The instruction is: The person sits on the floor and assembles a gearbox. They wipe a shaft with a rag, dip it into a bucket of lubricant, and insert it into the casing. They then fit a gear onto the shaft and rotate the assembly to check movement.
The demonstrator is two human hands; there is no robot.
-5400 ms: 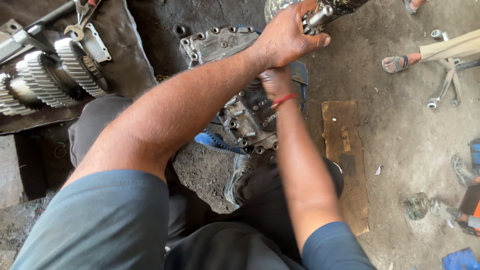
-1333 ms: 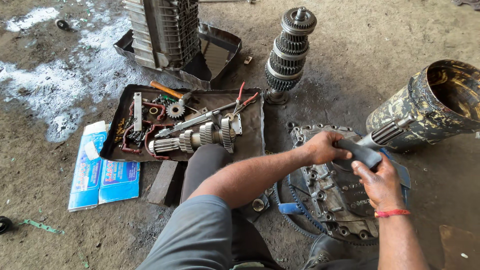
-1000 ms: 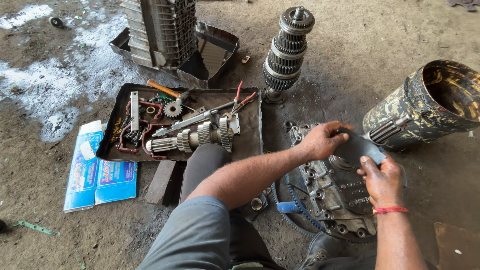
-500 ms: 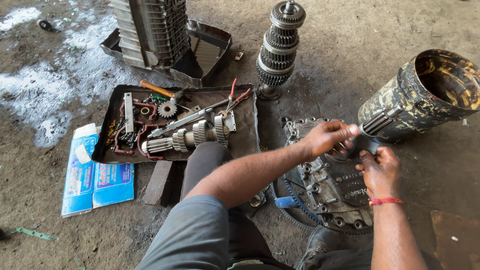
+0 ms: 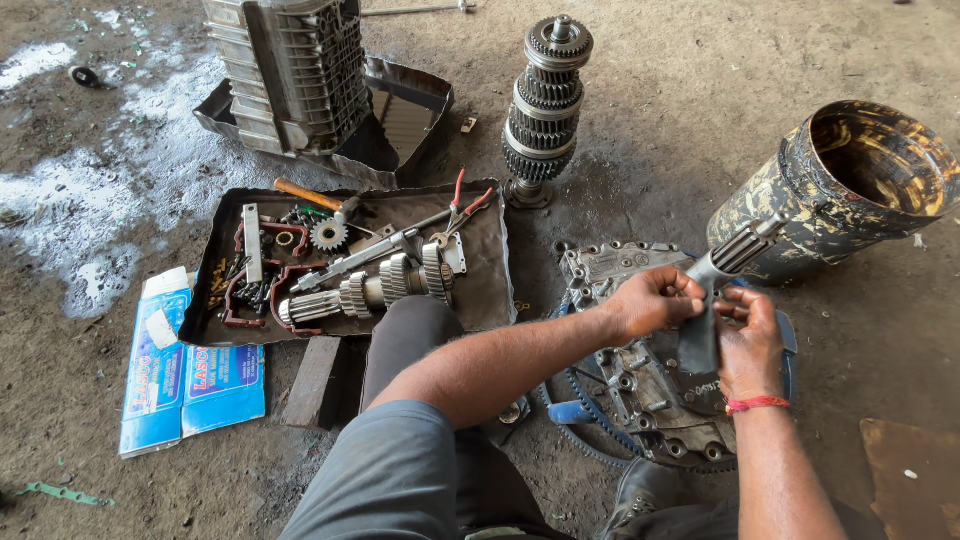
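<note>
Both hands meet over a grey metal gearbox cover plate (image 5: 640, 385) lying on the ground in front of me. My left hand (image 5: 648, 300) and my right hand (image 5: 748, 338) together grip a dark sleeve with a splined steel shaft (image 5: 738, 252) sticking up out of it toward the upper right. The sleeve stands tilted above the plate. A red thread band circles my right wrist. A blue ring (image 5: 572, 412) lies under the plate's left edge.
A black tray (image 5: 490, 290) at left holds a gear shaft, pliers, a hammer and small parts. Behind stand a tall gear cluster (image 5: 546, 100), a ribbed housing (image 5: 295, 75) in a pan and a stained drum (image 5: 850, 190). A blue-white carton (image 5: 190, 375) lies at left.
The view swung from a close overhead of the cover plate to the wider floor. Over the last second my hands lifted the sleeve from flat on the plate to tilted upright.
</note>
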